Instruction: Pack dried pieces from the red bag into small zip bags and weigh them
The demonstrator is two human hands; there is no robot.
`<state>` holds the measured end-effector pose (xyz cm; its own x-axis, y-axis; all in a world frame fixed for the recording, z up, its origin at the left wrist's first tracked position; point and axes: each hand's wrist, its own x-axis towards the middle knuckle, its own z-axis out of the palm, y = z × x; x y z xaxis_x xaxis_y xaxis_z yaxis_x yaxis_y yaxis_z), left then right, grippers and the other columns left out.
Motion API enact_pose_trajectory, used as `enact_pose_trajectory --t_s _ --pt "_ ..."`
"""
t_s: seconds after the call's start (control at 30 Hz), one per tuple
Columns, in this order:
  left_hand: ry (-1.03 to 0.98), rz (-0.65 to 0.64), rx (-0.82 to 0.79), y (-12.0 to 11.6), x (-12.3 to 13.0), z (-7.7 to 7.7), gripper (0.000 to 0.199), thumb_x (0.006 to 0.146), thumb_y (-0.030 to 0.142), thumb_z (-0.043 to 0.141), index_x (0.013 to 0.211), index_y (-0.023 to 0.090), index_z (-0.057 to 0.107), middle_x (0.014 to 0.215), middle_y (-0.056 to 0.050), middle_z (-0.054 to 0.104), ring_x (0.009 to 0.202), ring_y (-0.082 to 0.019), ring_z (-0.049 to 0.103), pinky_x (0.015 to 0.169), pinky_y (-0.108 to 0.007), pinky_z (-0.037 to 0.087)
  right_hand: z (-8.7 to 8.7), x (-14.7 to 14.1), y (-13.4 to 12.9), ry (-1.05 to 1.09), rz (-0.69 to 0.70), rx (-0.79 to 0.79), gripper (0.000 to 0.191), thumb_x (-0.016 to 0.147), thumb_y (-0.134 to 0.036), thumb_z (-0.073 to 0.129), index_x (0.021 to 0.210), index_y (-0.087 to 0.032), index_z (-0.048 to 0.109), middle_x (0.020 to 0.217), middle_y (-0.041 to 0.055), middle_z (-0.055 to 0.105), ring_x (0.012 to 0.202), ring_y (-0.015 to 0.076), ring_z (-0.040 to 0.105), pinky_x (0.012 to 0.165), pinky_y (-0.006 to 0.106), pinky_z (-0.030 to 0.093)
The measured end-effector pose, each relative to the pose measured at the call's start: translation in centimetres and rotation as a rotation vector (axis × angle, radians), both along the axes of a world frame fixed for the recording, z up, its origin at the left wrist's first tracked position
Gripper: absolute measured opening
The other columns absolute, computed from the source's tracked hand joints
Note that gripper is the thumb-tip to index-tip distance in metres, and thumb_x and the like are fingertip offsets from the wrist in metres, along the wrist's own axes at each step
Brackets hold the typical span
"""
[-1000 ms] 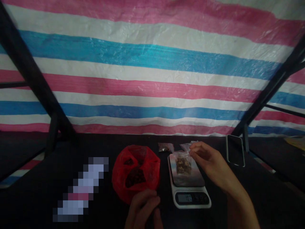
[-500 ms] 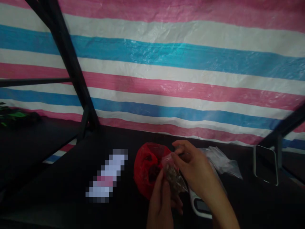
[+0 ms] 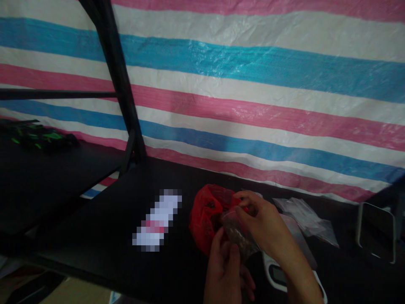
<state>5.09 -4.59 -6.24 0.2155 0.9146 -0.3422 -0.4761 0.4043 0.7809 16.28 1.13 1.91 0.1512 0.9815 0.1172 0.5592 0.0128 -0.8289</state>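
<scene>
Small plastic bag [image 3: 238, 233], with brownish pieces inside, was in front of me between my two hands, tilted, at the right side of the red bag [image 3: 201, 223]. With my right hand [image 3: 264, 221] I pinched it near the top edge, and with my left hand [image 3: 224, 266] I pinched its lower left side, the fingers close together. The red bag was open on the black table [image 3: 104, 236], dark content inside. The scale [image 3: 299, 240] lay partly under my right forearm; beyond it were flat transparent bags [image 3: 305, 217], and further right the phone [image 3: 376, 232]
</scene>
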Motion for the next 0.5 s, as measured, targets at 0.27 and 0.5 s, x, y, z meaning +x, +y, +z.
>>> enact_pose_trajectory --t_s 0.27,0.5 --pt "0.401 0.201 0.443 0.1 -0.6 -0.1 0.047 0.102 0.044 0.057 0.146 0.028 0.064 0.147 -0.011 0.069 0.124 -0.027 0.071 0.104 -0.040 0.059 1.9 3.8 -2.9 0.056 0.092 0.053 0.036 0.086 -0.040 0.071 0.118 -0.025 0.072 0.083 0.0001 0.075 0.074 0.0174 0.068 0.068 0.028 0.052" --pt "0.595 0.145 0.797 0.2 -1.1 0.1 0.041 0.106 0.031 0.049 0.143 0.031 0.067 0.143 -0.009 0.068 0.129 -0.025 0.067 0.100 -0.035 0.061 3.0 6.1 -5.3 0.115 0.072 0.174 0.025 0.088 -0.037 0.076 0.109 -0.026 0.072 0.085 0.0002 0.075 0.082 0.0174 0.071 0.080 0.028 0.057"
